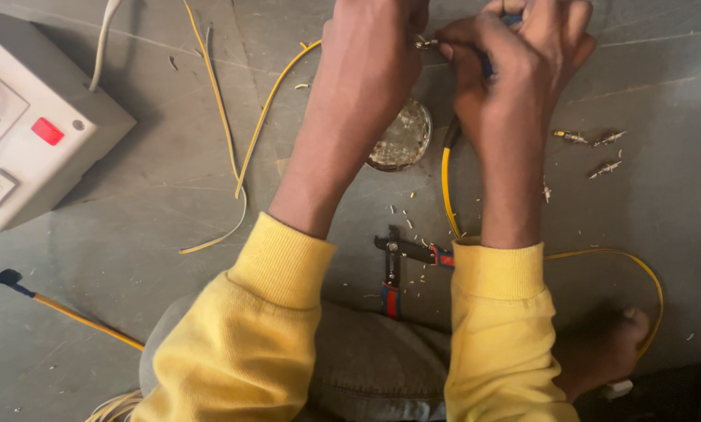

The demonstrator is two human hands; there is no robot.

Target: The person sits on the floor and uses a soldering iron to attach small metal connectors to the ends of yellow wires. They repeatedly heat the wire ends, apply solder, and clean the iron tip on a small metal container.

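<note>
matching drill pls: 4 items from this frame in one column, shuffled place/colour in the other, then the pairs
1. switch box
2. wire stripper
3. loose metal connectors
4. round tin

A. between the two forearms, on the floor
B. right of the right hand
C. far left, white with a red button
D. under the left hand, partly hidden

Pairs: 1-C, 2-A, 3-B, 4-D

Small metal connector tip (426,44), pinched betw both hands at 12 o'clock, sits on end of thin yellow cable (446,184) w/ dark sleeve, which drops toward 6 o'clock, then loops out to 4 o'clock on grey floor.
</note>
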